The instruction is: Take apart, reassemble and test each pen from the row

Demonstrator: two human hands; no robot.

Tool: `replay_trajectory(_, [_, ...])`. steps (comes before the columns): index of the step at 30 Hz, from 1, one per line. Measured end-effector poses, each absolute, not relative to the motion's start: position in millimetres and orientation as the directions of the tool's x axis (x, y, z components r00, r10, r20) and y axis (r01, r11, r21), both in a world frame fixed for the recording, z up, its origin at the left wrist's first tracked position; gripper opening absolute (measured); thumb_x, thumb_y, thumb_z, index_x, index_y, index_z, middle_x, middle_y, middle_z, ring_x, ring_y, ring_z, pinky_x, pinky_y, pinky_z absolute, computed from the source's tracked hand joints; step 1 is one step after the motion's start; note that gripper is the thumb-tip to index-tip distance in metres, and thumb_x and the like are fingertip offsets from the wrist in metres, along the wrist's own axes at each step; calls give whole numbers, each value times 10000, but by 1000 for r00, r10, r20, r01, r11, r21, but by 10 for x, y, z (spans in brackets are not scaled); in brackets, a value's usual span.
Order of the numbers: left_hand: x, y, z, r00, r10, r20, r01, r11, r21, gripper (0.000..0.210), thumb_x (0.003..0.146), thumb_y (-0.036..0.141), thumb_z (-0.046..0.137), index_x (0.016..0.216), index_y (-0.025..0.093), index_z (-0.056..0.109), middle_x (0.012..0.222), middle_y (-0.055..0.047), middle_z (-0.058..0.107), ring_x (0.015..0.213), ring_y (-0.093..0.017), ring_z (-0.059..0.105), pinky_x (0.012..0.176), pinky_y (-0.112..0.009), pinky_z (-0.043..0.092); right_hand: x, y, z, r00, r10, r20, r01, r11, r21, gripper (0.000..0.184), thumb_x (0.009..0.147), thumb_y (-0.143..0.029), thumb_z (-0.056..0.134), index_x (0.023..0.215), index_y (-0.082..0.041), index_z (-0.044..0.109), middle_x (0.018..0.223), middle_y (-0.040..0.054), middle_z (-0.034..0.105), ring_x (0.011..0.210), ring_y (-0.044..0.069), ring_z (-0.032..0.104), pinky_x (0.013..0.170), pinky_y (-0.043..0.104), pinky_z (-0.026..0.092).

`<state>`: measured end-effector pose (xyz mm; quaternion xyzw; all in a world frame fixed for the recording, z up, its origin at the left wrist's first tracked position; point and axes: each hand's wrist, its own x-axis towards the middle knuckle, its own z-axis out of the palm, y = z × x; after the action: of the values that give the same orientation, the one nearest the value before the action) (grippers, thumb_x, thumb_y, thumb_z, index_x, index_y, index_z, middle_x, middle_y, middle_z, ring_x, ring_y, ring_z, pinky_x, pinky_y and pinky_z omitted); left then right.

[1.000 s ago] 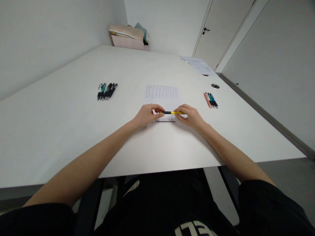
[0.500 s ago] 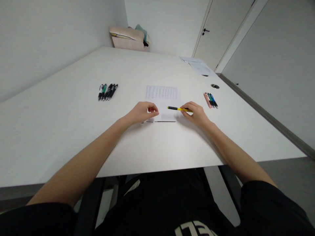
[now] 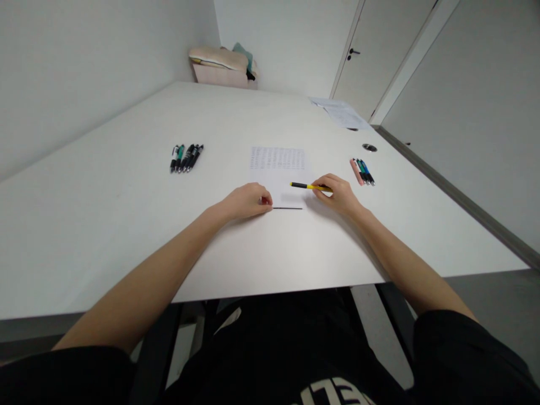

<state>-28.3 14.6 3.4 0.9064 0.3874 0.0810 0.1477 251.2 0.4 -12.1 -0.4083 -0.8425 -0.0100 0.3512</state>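
In the head view, my left hand (image 3: 248,201) is low over the table, its thumb and fingertips pinched together at the left end of a thin dark pen refill (image 3: 289,208). The refill lies level along the near edge of a printed paper sheet (image 3: 276,177). My right hand (image 3: 336,194) holds a yellow pen with a black grip (image 3: 300,185) between thumb and fingers, raised a little over the sheet and pointing left. Part of its yellow barrel is covered by the fingers. Whatever lies beneath my left hand is hidden.
Several black and green pens (image 3: 185,158) lie grouped on the left of the white table (image 3: 105,225). To the right is a smaller group of pens (image 3: 366,172) beside a pink item (image 3: 356,171). Further back are loose papers (image 3: 341,114) and a round metal fitting (image 3: 369,148).
My left hand has come down and slightly right, closing its fingertips at the refill's left end and covering the small parts there. My right hand and the yellow pen have barely moved.
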Motion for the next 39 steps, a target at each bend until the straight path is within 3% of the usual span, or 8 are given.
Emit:
replay_trajectory(17, [-249,82,61,729,659,187,579,-738,347,142,732,225,532,744,191,670,763,-27,647,817,-167,540,687,-255,401,2507,1,-121,-418,671,613,689,674,-268,106,784,-189,531,860,-192,605,825,53,641,728,148,603,670,278,516])
replay_trajectory(21, [-254,92,116,690,676,259,543,-719,434,102,687,206,577,716,181,672,714,-10,653,723,-138,546,691,-252,407,2517,12,-126,-427,664,614,697,674,-245,103,787,-199,527,853,-192,605,822,57,646,737,157,605,672,289,507])
replay_trajectory(29, [-476,306,138,444,852,278,463,-484,742,151,653,283,660,688,136,668,678,-26,647,619,-112,545,596,-237,424,2555,11,-133,-407,681,609,717,651,-249,109,784,-218,528,856,-199,607,821,57,649,728,163,602,661,297,499])
replay_trajectory(39, [-692,469,91,294,907,301,391,-402,828,223,613,318,699,734,133,667,742,-43,646,701,-127,555,705,-272,437,2583,12,-132,-397,681,615,723,645,-248,113,784,-219,524,853,-198,612,817,59,649,730,167,599,654,298,491])
